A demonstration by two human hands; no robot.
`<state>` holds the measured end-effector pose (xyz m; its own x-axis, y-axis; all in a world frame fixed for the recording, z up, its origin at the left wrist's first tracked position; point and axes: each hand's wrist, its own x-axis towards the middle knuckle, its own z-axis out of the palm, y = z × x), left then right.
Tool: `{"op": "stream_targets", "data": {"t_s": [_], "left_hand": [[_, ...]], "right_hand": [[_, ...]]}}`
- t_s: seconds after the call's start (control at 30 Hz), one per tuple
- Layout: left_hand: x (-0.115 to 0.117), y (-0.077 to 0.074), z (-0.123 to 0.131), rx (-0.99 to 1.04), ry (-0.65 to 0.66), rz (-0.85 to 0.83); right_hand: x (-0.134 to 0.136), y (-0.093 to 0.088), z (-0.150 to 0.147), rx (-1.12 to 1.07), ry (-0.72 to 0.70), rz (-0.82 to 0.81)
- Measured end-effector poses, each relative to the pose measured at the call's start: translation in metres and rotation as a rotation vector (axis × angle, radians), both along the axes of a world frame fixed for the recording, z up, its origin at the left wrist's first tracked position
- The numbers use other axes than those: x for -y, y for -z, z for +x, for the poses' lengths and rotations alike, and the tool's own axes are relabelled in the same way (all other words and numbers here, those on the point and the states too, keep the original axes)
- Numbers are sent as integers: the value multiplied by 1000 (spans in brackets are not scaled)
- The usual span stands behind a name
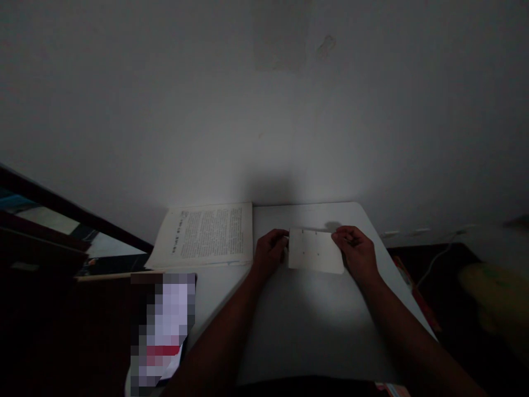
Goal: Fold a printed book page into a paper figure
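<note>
A small pale rectangular piece of paper point(316, 252) with a few short dark marks is stretched between my hands, over the white table. My right hand point(359, 255) pinches it near its upper right corner, thumb and forefinger together. At its left edge, my left hand point(270, 251) is closed with the fingers curled, and the fingertips meet the edge in shadow. The paper casts a soft shadow on the tabletop point(306, 331).
A printed page or booklet point(206, 234) lies at the table's back left. On the left edge is a device with a blurred-out screen point(171, 314). A bare wall point(264, 110) rises behind the table. A pale cable point(436, 262) runs along the right.
</note>
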<state>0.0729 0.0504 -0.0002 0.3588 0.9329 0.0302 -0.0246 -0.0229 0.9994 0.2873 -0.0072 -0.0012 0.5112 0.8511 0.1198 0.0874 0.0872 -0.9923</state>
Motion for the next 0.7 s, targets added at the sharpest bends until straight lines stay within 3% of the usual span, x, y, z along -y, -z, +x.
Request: {"op": "stream_targets", "data": {"t_s": [0.17,0.3,0.5,0.6,0.7], "left_hand": [[1,-3,-2,51,54,58],[2,-8,-1,-53,55,124],[1,-9,3,-286,-75,270],[0,-7,2,-293,-157,240],[-1,-6,2,-251,-227,157]], "right_hand": [[-1,3,1,-45,-10,10],[0,1,1,-71,-13,-30],[-1,-3,-2,-124,1,-32],[0,-3,-4,-195,4,24],[3,-5,-4,-47,14,35]]}}
